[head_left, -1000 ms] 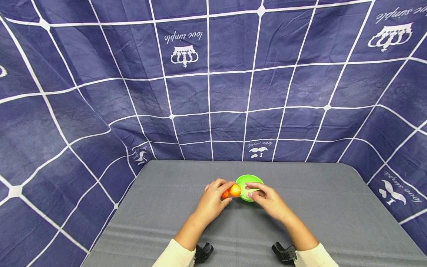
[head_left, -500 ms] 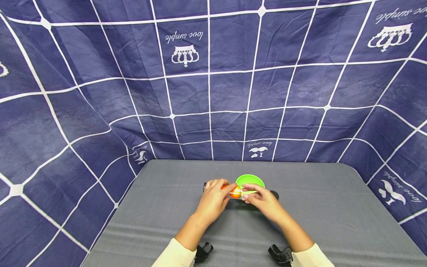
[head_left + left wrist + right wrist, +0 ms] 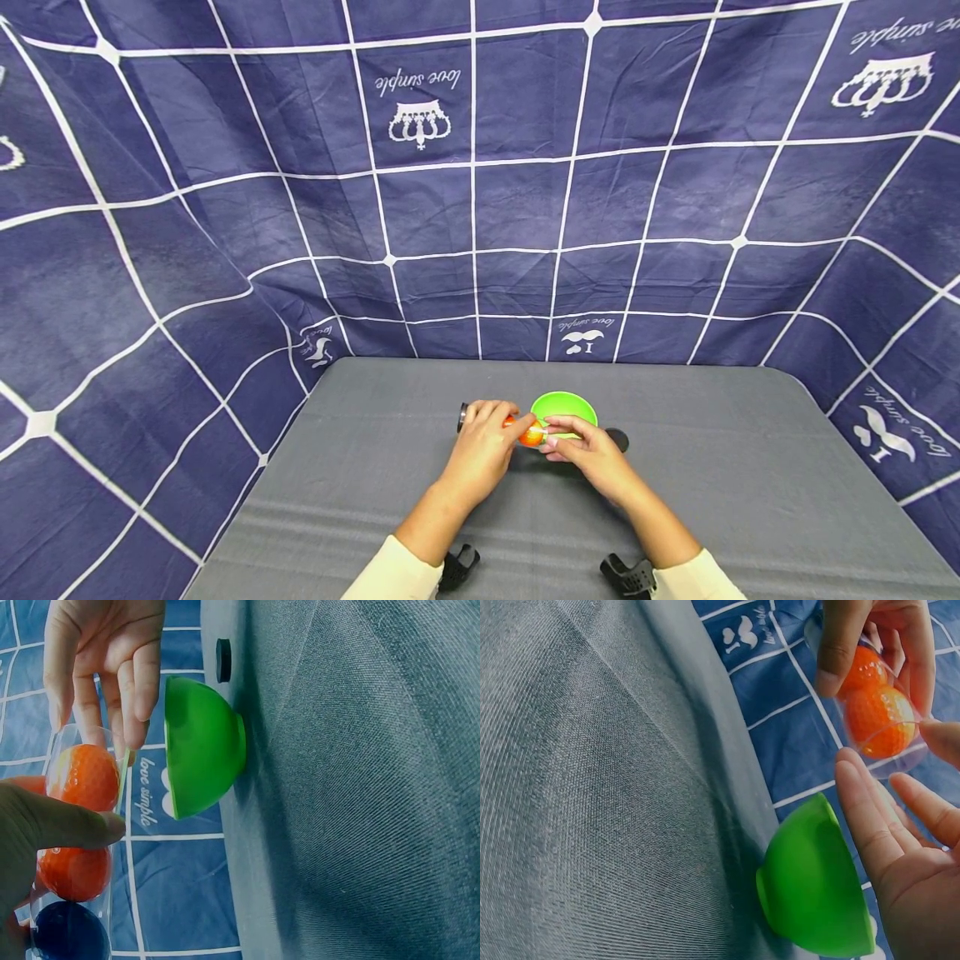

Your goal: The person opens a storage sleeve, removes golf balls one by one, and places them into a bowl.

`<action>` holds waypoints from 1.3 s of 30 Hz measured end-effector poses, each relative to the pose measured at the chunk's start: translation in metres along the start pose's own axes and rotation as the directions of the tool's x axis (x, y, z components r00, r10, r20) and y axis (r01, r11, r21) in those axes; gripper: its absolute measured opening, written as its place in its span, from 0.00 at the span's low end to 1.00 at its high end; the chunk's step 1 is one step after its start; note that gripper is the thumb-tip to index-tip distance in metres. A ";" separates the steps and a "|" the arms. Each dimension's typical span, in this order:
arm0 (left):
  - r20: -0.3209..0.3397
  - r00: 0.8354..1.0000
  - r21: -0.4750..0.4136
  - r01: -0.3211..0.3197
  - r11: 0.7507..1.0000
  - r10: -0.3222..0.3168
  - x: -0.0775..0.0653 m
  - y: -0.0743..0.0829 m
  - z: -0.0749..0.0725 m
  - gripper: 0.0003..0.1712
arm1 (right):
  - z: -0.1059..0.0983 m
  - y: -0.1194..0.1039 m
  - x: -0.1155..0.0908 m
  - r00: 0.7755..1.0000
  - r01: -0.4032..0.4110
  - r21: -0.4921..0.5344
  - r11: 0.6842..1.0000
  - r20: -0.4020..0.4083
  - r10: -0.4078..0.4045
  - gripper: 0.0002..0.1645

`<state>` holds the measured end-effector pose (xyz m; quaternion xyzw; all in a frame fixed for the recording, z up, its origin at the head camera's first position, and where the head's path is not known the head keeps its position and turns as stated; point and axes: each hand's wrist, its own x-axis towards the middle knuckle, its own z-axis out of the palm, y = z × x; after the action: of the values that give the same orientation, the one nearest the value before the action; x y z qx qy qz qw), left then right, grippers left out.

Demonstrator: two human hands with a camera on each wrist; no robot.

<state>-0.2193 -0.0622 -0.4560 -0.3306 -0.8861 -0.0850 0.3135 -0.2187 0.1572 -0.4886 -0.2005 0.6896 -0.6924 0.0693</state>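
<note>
My left hand (image 3: 480, 446) grips a clear plastic tube (image 3: 64, 742) lying nearly level above the table. Two orange golf balls (image 3: 88, 778) sit inside it, with a dark rounded thing (image 3: 71, 930) behind them. Close by, my right hand (image 3: 588, 454) is at the tube's right end, fingers fairly straight and thumb tip touching the clear rim in the right wrist view. A green bowl (image 3: 564, 405) stands just behind the hands; its inside is partly hidden by the right hand.
A black round disc (image 3: 617, 439) lies on the grey table (image 3: 712, 500) right of the bowl. Blue cloth (image 3: 517, 208) with white lines hangs behind and at both sides. Black wrist mounts (image 3: 630, 575) show near the cream sleeves.
My right hand has moved left to the tube's end. The black disc, hidden earlier, now shows beside it. My left hand has turned slightly, and the tube's dark far end has come into view.
</note>
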 end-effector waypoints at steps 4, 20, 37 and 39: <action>0.004 1.000 0.012 -0.005 1.000 0.005 0.001 0.001 -0.002 0.29 | 0.000 0.002 0.000 1.000 -0.007 0.021 1.000 -0.001 0.007 0.28; -0.030 0.999 0.019 -0.031 0.999 0.031 0.002 0.000 -0.001 0.26 | 0.001 0.002 0.001 1.000 -0.024 0.050 0.998 -0.013 0.024 0.28; -0.004 1.000 0.009 -0.001 1.000 0.001 -0.002 0.000 0.002 0.30 | -0.001 0.002 0.001 0.999 -0.023 0.045 0.999 -0.026 0.024 0.26; 0.003 1.000 0.000 0.009 1.000 -0.009 -0.002 0.000 0.002 0.29 | -0.001 0.001 0.001 0.999 -0.020 0.048 0.999 -0.030 0.021 0.26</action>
<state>-0.2188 -0.0627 -0.4586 -0.3264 -0.8882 -0.0858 0.3118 -0.2197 0.1576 -0.4891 -0.1811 0.6757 -0.7110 0.0708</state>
